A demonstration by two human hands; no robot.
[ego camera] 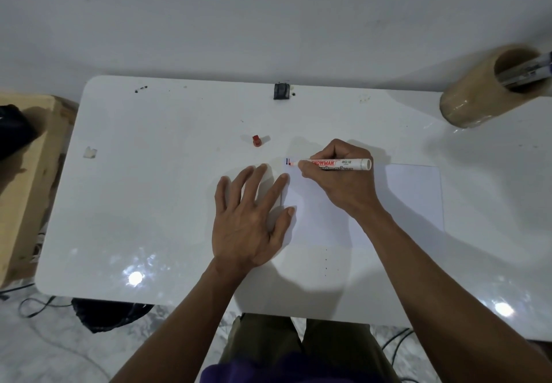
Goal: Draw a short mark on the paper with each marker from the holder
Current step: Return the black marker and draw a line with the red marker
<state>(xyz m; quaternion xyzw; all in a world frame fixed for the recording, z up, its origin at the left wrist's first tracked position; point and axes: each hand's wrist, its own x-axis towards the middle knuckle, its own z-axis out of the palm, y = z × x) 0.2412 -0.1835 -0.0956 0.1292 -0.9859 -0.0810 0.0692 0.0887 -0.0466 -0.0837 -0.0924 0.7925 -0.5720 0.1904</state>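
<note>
A white sheet of paper point(412, 200) lies on the white table point(155, 191). My right hand point(340, 179) grips a red-inked white marker point(334, 164), its tip touching the paper's far left corner beside short marks point(288, 161) in dark and red ink. My left hand point(251, 218) lies flat with fingers spread, fingertips pressing the paper's left edge. The marker's red cap point(256, 140) stands on the table beyond my left hand. At the far right a tan cylindrical holder point(475, 98) holds other markers point(528, 73).
A small black object point(281, 91) sits at the table's far edge, and a white scrap point(89, 153) lies at the left. A wooden box point(27, 179) stands left of the table. Cables and a dark bag lie on the floor.
</note>
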